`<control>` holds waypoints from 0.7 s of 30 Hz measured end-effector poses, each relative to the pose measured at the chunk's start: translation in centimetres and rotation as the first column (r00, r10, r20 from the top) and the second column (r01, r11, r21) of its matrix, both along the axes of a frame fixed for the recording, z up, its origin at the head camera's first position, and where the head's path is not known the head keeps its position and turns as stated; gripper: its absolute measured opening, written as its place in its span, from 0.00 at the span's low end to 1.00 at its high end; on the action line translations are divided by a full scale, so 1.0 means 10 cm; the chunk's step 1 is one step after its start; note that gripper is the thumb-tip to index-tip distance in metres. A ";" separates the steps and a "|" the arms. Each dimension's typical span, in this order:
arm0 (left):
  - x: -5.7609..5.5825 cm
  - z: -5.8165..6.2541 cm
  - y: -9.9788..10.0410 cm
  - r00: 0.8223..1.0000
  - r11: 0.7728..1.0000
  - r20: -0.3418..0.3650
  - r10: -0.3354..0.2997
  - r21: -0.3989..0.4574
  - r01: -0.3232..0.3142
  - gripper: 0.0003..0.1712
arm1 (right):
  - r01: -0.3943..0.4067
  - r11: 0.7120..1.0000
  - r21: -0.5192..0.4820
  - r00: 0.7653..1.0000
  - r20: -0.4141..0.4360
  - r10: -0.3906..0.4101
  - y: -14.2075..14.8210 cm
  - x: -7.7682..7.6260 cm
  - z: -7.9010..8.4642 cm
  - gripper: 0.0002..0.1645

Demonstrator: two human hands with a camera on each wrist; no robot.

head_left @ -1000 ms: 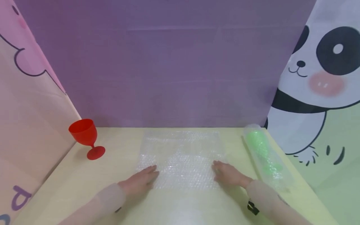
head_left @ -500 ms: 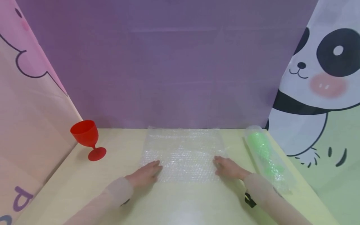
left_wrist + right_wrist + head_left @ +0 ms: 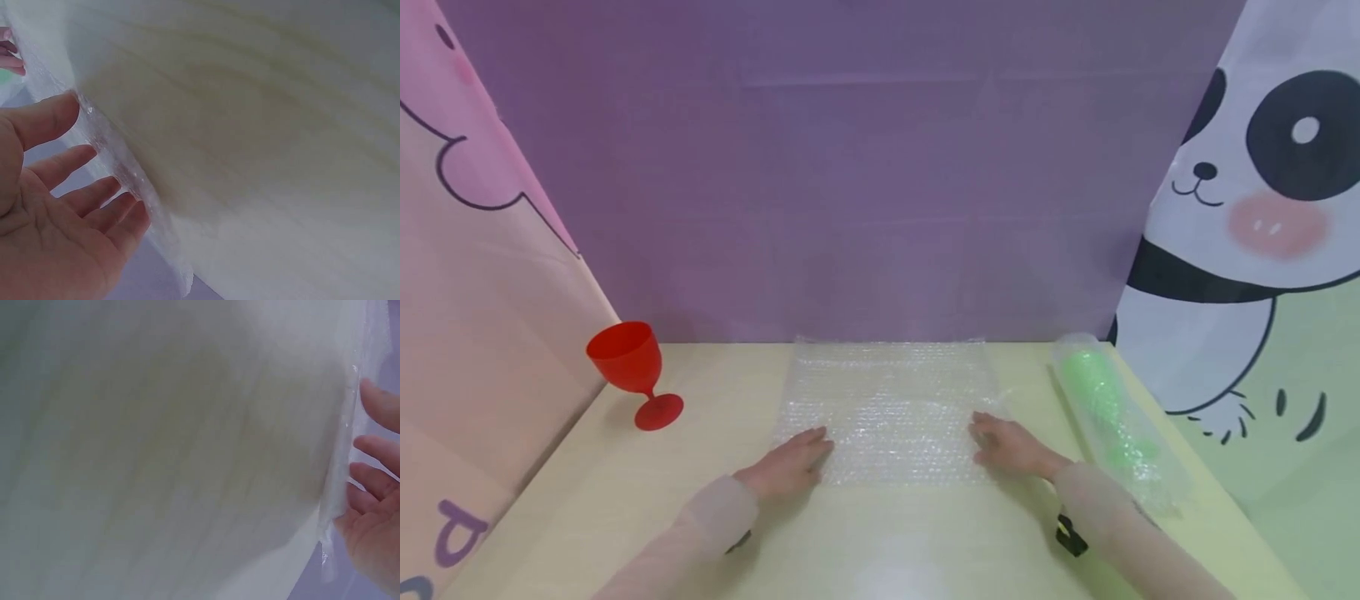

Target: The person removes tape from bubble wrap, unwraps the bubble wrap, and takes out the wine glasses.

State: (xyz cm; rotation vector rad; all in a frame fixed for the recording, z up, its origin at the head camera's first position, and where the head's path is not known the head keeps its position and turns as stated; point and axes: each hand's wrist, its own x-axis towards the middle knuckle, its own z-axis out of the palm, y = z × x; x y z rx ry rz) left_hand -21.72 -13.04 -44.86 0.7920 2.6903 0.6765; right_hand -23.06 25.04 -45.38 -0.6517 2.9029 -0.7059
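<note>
A sheet of clear bubble wrap lies flat at the back middle of the table, its far edge at the purple backdrop. At its left edge my left hand touches it with extended fingers. The left wrist view shows the thumb and fingertips of that left hand along the edge of the bubble wrap. My right hand is at the opposite edge. In the right wrist view the loosely bent fingers of the right hand meet the bubble wrap. Neither hand grips it.
On the left of the table stands a red plastic goblet. Along the right edge lies a green object wrapped in bubble wrap. A purple backdrop rises behind, with printed sheets such as the panda panel on both sides.
The bubble wrap has slid away from me toward the backdrop, and both hands have moved slightly forward with it. Over the last half second almost nothing has moved.
</note>
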 end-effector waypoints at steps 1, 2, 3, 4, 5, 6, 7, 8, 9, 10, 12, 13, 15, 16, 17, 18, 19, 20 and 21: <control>0.00 0.01 0.00 1.000 1.000 -0.001 0.000 -0.002 0.000 0.28 | 0.002 1.000 -0.021 1.000 -0.010 -0.002 0.01 0.01 0.01 0.30; 0.01 0.02 0.00 1.000 1.000 -0.002 0.001 -0.003 -0.001 0.28 | 0.006 0.999 -0.035 1.000 -0.018 -0.007 0.03 0.03 0.04 0.30; 0.01 0.03 0.00 1.000 1.000 -0.004 0.000 -0.005 0.000 0.28 | 0.010 0.999 -0.047 1.000 -0.023 -0.011 0.05 0.05 0.07 0.30; 0.02 0.03 0.01 1.000 1.000 -0.002 0.002 -0.005 -0.002 0.29 | 0.016 0.998 -0.056 0.999 -0.030 -0.017 0.06 0.07 0.12 0.30; 0.02 0.04 0.01 1.000 1.000 -0.004 0.003 -0.007 -0.003 0.28 | 0.023 0.998 -0.057 0.999 -0.044 -0.025 0.09 0.10 0.18 0.29; 0.03 0.05 0.01 1.000 1.000 -0.004 0.004 -0.009 -0.004 0.28 | 0.039 0.997 -0.060 0.998 -0.053 -0.042 0.11 0.12 0.24 0.29; 0.03 0.05 0.01 1.000 1.000 -0.005 0.003 -0.007 -0.003 0.28 | 0.048 0.997 -0.057 0.997 -0.061 -0.051 0.15 0.15 0.31 0.29; 0.03 0.06 0.01 1.000 1.000 -0.003 0.004 -0.005 -0.004 0.28 | 0.065 0.997 -0.037 0.995 -0.067 -0.068 0.20 0.17 0.38 0.29; 0.03 0.06 0.00 1.000 1.000 -0.003 0.004 -0.004 -0.004 0.28 | 0.077 0.997 -0.023 0.993 -0.084 -0.079 0.25 0.20 0.46 0.29; 0.03 0.06 0.00 1.000 1.000 -0.003 0.005 0.002 -0.005 0.28 | 0.091 0.996 -0.007 0.990 -0.104 -0.092 0.31 0.21 0.53 0.29; 0.02 0.06 0.00 1.000 1.000 -0.008 0.005 0.007 -0.005 0.29 | 0.125 0.992 0.005 0.984 -0.132 -0.124 0.46 0.23 0.68 0.29; 0.01 0.06 0.00 1.000 1.000 -0.007 0.009 0.014 -0.009 0.29 | 0.145 0.989 0.008 0.980 -0.137 -0.143 0.55 0.24 0.75 0.29; 0.01 0.06 0.00 1.000 0.999 -0.009 0.024 0.025 -0.023 0.29 | 0.193 0.981 0.004 0.970 -0.152 -0.190 0.73 0.25 0.88 0.29; 0.01 0.07 0.01 0.999 0.999 -0.017 0.031 0.034 -0.031 0.29 | 0.222 0.975 0.005 0.963 -0.155 -0.219 0.83 0.25 0.93 0.29; 0.00 0.07 0.02 0.999 0.998 -0.024 0.040 0.047 -0.039 0.29 | 0.254 0.967 0.006 0.955 -0.159 -0.250 0.94 0.25 0.97 0.29; 0.00 0.08 0.03 0.998 0.997 -0.033 0.049 0.065 -0.047 0.28 | 0.285 0.958 0.010 0.946 -0.162 -0.280 1.05 0.25 1.00 0.29; 0.00 0.08 0.04 0.997 0.994 -0.044 0.058 0.090 -0.054 0.27 | 0.322 0.946 0.025 0.936 -0.160 -0.314 1.15 0.25 1.01 0.29; 0.00 0.08 0.05 0.996 0.991 -0.060 0.067 0.120 -0.059 0.26 | 0.354 0.934 0.038 0.927 -0.149 -0.345 1.26 0.25 1.02 0.30; 0.00 0.09 0.06 0.994 0.986 -0.074 0.078 0.152 -0.066 0.24 | 0.387 0.920 0.054 0.916 -0.137 -0.377 1.35 0.25 1.02 0.30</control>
